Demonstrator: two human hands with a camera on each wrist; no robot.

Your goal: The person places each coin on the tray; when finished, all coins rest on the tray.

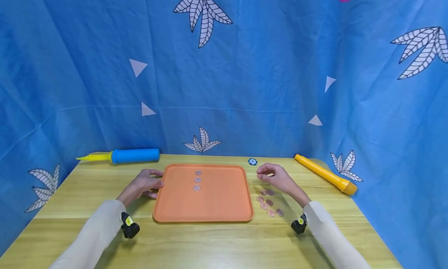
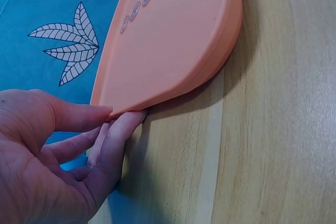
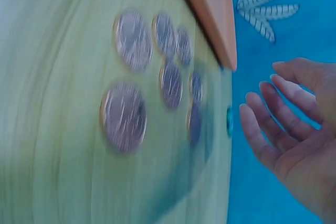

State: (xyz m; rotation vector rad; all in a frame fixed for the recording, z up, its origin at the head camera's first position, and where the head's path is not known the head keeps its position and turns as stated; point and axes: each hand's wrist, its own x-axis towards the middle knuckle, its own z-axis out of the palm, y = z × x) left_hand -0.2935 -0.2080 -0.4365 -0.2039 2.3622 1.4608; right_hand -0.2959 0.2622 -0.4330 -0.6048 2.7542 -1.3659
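Observation:
An orange tray (image 1: 224,201) lies on the wooden table, with three coins (image 1: 197,180) in a row on its left half. My left hand (image 1: 144,183) pinches the tray's left rim; in the left wrist view, the thumb is on top and fingers are beneath the edge. Over the table to the right of the tray hovers my right hand (image 1: 277,178), its fingers loosely bent and nothing between them. Several copper-coloured coins (image 3: 126,118) are scattered on the table below it, by the tray's right side. A dark blue and white poker chip (image 1: 252,161) sits behind the tray's right corner.
At the back left lies a blue pump (image 1: 135,155) with a yellow nozzle. A yellow toy microphone (image 1: 325,173) lies along the table's right edge. Blue patterned cloth (image 1: 224,86) hangs behind the table and at both sides.

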